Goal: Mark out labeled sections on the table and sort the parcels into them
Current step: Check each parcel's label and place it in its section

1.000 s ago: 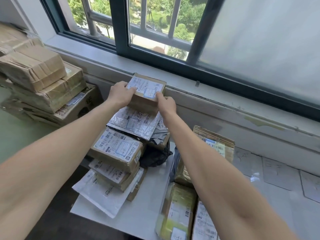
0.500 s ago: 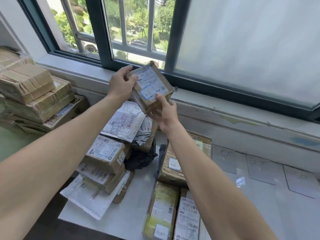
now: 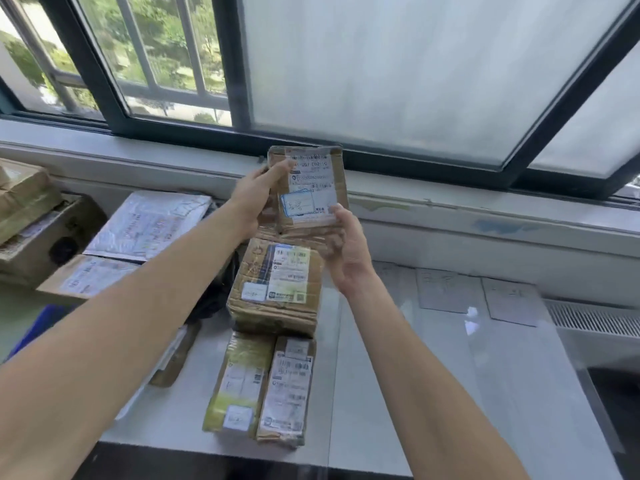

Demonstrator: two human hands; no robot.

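Step in hand, by the look of it: label check. Left hand (image 3: 258, 190) and right hand (image 3: 344, 245) both grip the small parcel (image 3: 313, 188), raised at 12 o'clock over the table (image 3: 381, 393). The next move calls for setting it by the matching paper label (image 3: 446, 289), 3 o'clock.

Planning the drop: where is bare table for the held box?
Free: the table right of the parcel cluster, in front of the paper labels; a narrower strip left of that cluster. Crowded: left side, stacked parcels under the silver mailer.
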